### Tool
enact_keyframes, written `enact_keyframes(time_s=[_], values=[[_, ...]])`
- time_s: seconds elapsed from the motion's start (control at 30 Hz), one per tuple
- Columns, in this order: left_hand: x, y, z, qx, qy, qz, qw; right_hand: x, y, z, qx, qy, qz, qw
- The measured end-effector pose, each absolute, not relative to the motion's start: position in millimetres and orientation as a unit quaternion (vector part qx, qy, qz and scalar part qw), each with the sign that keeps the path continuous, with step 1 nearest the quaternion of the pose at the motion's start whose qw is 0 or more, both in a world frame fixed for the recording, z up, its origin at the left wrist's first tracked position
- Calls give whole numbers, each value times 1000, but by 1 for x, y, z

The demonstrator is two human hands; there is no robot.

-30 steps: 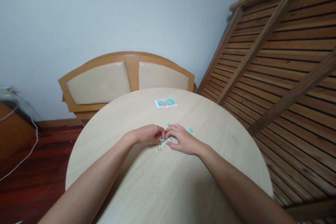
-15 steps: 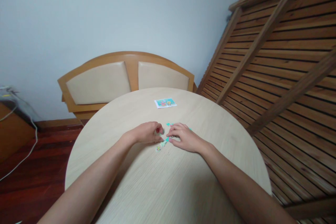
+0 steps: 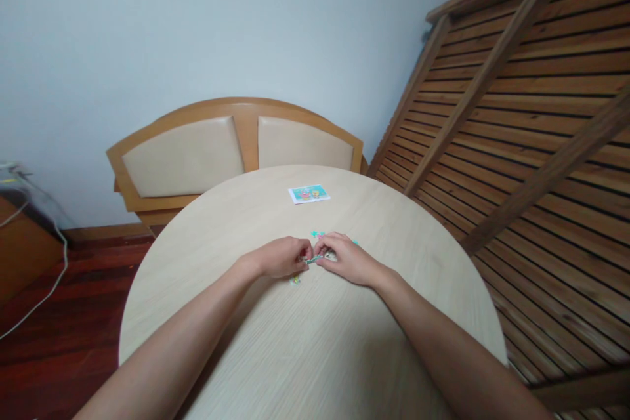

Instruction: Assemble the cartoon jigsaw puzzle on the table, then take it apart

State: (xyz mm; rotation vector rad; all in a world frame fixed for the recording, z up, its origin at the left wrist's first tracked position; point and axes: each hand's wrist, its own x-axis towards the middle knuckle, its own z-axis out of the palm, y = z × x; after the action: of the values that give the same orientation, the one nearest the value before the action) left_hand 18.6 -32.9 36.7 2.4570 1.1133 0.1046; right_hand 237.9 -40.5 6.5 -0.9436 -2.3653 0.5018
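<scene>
Between my two hands are small joined jigsaw puzzle pieces (image 3: 314, 259), teal and pale in colour, held edge-on just over the table. My left hand (image 3: 284, 257) pinches their left end, thumb below and fingers above. The right end is pinched by my right hand (image 3: 350, 258), its fingers curled over the top. Just below my left fingers lies a loose puzzle piece with yellow on it (image 3: 294, 280). Behind my right fingers are more teal and pink pieces (image 3: 317, 234), partly hidden.
A picture card (image 3: 309, 194) with two cartoon figures on teal lies farther back on the round wooden table (image 3: 207, 223). Behind the table stands a padded headboard (image 3: 184, 156). A slatted wooden frame (image 3: 492, 125) leans at the right. A white cable (image 3: 62, 275) hangs at the left.
My left hand has moved slightly right and closed its fingers on the pieces. The joined pieces, flatter on the table before, are now tilted up between both hands.
</scene>
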Motion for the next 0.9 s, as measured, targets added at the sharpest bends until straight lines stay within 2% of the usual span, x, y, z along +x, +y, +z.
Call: enact_keyframes(time_s=[0.3,0.47,0.7,0.8,0.9], values=[[14,-24,34,845,399,132,331,242,-40,5,-370,-835,252,321],[13,-24,35,845,407,129,321,244,-37,3,-368,-849,220,308],[2,-15,34,865,403,136,268,255,-35,-3,-390,-880,112,247],[-4,-10,32,869,400,133,261,261,-33,-11,-451,-863,108,201],[-6,-8,30,873,405,120,243,262,-30,-14,-452,-861,128,193]])
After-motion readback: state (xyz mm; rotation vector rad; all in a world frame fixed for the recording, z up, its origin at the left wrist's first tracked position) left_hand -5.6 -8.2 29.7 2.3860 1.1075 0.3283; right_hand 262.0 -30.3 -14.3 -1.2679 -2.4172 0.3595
